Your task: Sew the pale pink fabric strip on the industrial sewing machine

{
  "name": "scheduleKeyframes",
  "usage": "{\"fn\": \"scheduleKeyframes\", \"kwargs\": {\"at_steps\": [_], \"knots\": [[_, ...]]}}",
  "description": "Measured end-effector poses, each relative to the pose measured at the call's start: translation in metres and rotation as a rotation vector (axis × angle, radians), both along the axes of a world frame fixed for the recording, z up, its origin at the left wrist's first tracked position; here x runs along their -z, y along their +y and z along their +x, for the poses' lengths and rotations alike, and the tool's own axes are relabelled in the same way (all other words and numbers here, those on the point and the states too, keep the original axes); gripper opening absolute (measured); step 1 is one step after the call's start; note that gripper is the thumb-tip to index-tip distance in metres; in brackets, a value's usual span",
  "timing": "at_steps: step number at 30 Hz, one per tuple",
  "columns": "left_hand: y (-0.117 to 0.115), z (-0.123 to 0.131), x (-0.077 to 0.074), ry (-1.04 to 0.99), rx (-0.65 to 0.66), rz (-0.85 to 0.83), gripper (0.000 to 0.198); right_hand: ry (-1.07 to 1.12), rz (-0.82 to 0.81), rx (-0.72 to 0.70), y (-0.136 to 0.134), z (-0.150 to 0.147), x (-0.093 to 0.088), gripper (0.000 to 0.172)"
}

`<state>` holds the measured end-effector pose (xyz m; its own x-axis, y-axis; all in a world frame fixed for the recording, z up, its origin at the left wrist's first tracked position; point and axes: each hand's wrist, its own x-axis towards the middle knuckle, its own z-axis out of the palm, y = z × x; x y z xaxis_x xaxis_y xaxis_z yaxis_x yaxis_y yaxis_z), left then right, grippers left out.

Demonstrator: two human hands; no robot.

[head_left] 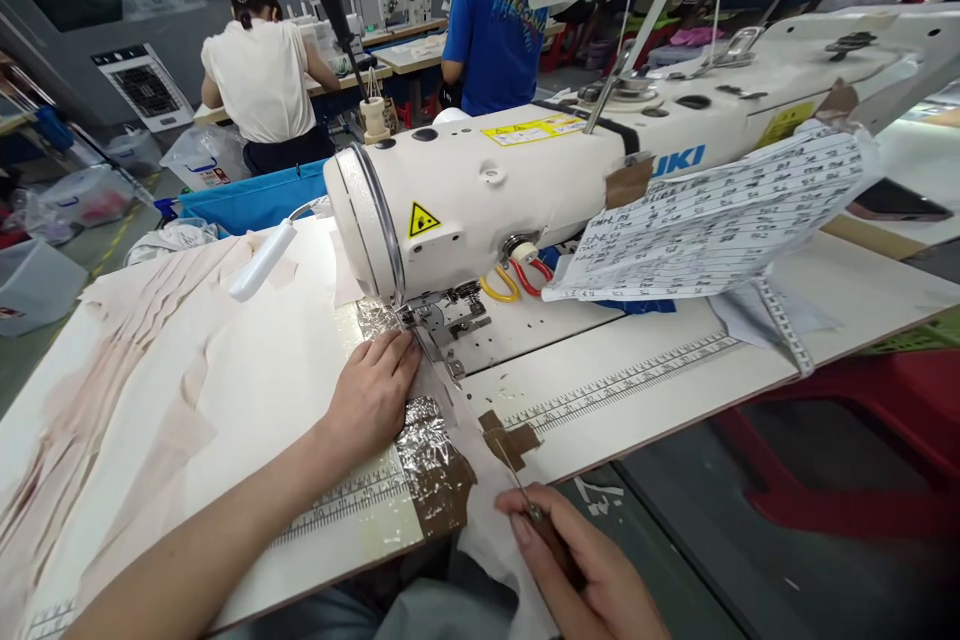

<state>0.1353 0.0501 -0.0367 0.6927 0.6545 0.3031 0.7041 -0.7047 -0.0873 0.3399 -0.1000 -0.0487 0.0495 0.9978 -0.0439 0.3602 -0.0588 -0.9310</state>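
Note:
A white industrial sewing machine (525, 170) stands on a white table (660, 400). My left hand (371, 395) lies flat on pale fabric (247, 370), fingers stretched toward the presser foot (420, 320). My right hand (585, 570) is at the table's near edge, pinched on a thin pointed metal tool (514, 480) with a brown handle; its tip points toward the needle along a strip of pale fabric. Crinkled foil tape (424, 430) and brown tape (510, 440) are stuck to the table by the needle plate.
A stack of pale fabric pieces (112, 340) fans out at left. A printed paper sheet (720, 220) is taped to the machine. Two people stand with their backs turned at benches behind. A red stool (862, 440) stands at right, a blue bin (255, 200) behind the table.

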Motion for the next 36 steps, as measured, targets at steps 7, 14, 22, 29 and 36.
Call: {"fn": "scheduleKeyframes", "kwargs": {"at_steps": [7, 14, 22, 29, 36], "knots": [[0.01, 0.001, -0.001, -0.103, -0.013, -0.001, 0.036, -0.227, 0.233, -0.08, 0.025, -0.006, -0.007, 0.016], [0.016, -0.003, -0.003, -0.311, 0.136, -0.093, 0.036, -0.31, 0.283, -0.084, 0.038, -0.01, -0.009, 0.018], [0.017, -0.004, -0.001, -0.243, 0.082, -0.064, 0.034, -0.376, 0.328, -0.086, 0.047, -0.016, -0.01, 0.018], [0.017, -0.005, -0.002, -0.343, 0.123, -0.069, 0.033, -0.368, 0.373, -0.087, 0.057, -0.02, -0.009, 0.018], [0.022, -0.007, 0.003, -0.338, 0.129, -0.072, 0.033, -0.387, 0.357, -0.099, 0.064, -0.023, -0.009, 0.018]]}}
